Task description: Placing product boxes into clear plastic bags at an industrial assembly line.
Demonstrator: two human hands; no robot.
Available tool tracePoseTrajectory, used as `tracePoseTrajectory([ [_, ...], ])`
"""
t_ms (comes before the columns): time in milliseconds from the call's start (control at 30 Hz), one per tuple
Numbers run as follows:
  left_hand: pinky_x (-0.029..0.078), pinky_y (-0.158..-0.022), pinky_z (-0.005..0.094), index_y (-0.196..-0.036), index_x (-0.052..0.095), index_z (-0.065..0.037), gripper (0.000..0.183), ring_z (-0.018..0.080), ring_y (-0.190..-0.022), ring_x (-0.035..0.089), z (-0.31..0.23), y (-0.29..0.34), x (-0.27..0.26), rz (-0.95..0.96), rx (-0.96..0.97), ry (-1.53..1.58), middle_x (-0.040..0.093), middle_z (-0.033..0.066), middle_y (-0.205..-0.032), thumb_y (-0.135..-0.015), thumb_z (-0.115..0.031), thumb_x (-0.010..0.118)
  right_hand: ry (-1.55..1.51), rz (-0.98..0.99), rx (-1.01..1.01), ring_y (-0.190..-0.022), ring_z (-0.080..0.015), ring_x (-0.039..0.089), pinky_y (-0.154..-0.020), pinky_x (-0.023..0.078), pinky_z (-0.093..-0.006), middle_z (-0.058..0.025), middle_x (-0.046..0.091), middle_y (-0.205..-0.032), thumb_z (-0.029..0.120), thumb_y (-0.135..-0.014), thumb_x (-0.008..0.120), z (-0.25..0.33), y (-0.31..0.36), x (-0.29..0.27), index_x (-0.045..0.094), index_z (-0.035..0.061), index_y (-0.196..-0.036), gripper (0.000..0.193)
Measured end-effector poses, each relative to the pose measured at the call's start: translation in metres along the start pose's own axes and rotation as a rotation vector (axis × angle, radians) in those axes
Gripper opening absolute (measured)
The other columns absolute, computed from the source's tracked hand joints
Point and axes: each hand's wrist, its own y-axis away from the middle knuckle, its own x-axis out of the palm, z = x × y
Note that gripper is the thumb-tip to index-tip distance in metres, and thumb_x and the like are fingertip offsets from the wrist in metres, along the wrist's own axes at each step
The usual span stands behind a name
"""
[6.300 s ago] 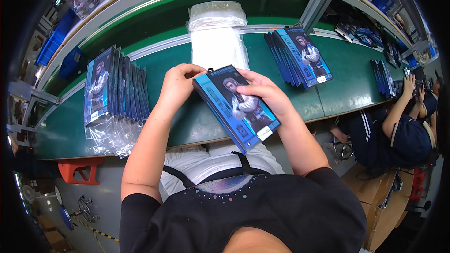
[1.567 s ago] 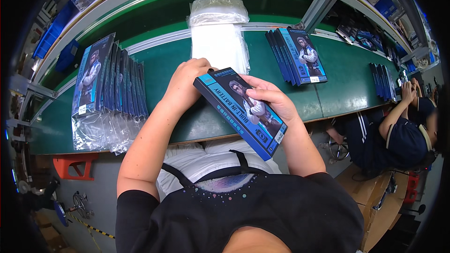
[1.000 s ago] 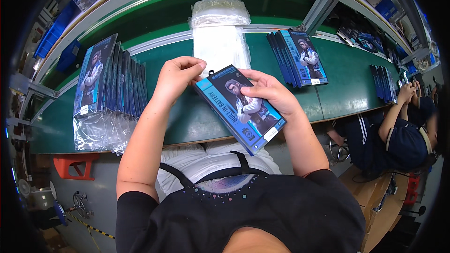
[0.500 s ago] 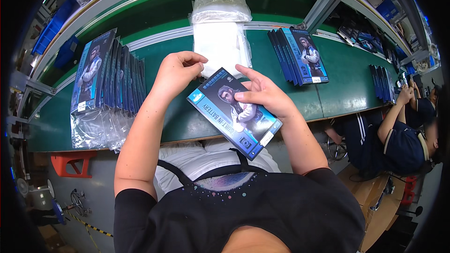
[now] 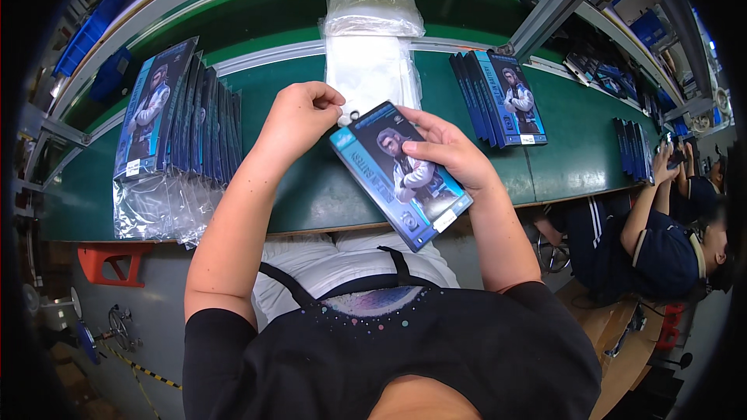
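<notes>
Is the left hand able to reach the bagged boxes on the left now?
Probably yes. The left hand only pinches the top of the held box, and bare green belt lies between it and the bagged boxes.

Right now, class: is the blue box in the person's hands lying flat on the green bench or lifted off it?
Lifted: the blue box is tilted, held by both hands above the bench edge.

Blue picture-printed box [image 5: 401, 175], green belt [image 5: 311, 187], clear white bags [image 5: 372, 70]

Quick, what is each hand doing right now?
Left hand: fingers pinched shut on the hang tab at the top of the blue box.
Right hand: holding the blue box, fingers laid across its front.
</notes>
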Motion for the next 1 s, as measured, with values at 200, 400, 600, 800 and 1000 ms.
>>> tracePoseTrajectory([
  [200,0.049,-0.067,0.0261,-0.096,0.067,0.004,0.019,0.0124,-0.068,0.06,-0.009,0.004,-0.001,0.018,0.054,-0.145,0.065,0.0079,-0.075,-0.08,-0.003,0.061,0.058,-0.204,-0.177,-0.115,-0.0171,0.053,-0.098,0.041,-0.0281,-0.0141,0.052,-0.129,0.005,-0.086,0.061,-0.01,0.003,0.006,0.031,-0.0061,-0.14,0.063],
  [400,0.049,-0.066,0.0265,-0.104,0.065,0.003,0.026,0.0148,-0.067,0.06,-0.023,0.02,0.006,0.006,0.213,-0.219,0.063,0.0093,-0.071,-0.078,0.002,0.059,0.101,-0.329,-0.204,-0.109,-0.018,0.054,-0.092,0.044,-0.0284,-0.0182,0.053,-0.123,0.004,-0.086,0.062,-0.013,0.006,0.018,0.034,-0.0094,-0.134,0.058],
  [600,0.051,-0.068,0.03,-0.115,0.061,-0.001,0.038,0.0173,-0.069,0.063,-0.022,0.042,0.007,0.024,0.416,-0.178,0.063,0.0104,-0.074,-0.078,0.003,0.063,0.017,-0.434,-0.135,-0.077,-0.0123,0.063,-0.069,0.052,-0.025,-0.0127,0.065,-0.091,0.004,-0.082,0.068,-0.012,0.013,0.018,0.052,-0.005,-0.103,0.027],
  [800,0.052,-0.072,0.0303,-0.125,0.048,0.008,0.048,0.0149,-0.08,0.064,-0.023,0.046,0.013,-0.071,-0.218,0.623,0.065,0.0113,-0.093,-0.087,-0.016,0.065,-0.114,-0.4,-0.162,-0.067,-0.0077,0.061,-0.061,0.049,-0.02,-0.0064,0.065,-0.077,0.008,-0.082,0.071,-0.008,0.024,0.035,0.057,0.0025,-0.078,0.016],
  [1000,0.053,-0.083,0.0346,-0.121,0.051,0.004,0.042,0.021,-0.092,0.064,-0.017,0.046,0.036,0.03,-0.286,1.312,0.063,0.0128,-0.106,-0.086,-0.015,0.065,-0.001,-0.235,-0.036,-0.074,-0.0071,0.061,-0.066,0.049,-0.0211,-0.0046,0.065,-0.083,0.012,-0.082,0.073,-0.012,0.022,0.042,0.061,-0.0013,-0.091,0.02],
])
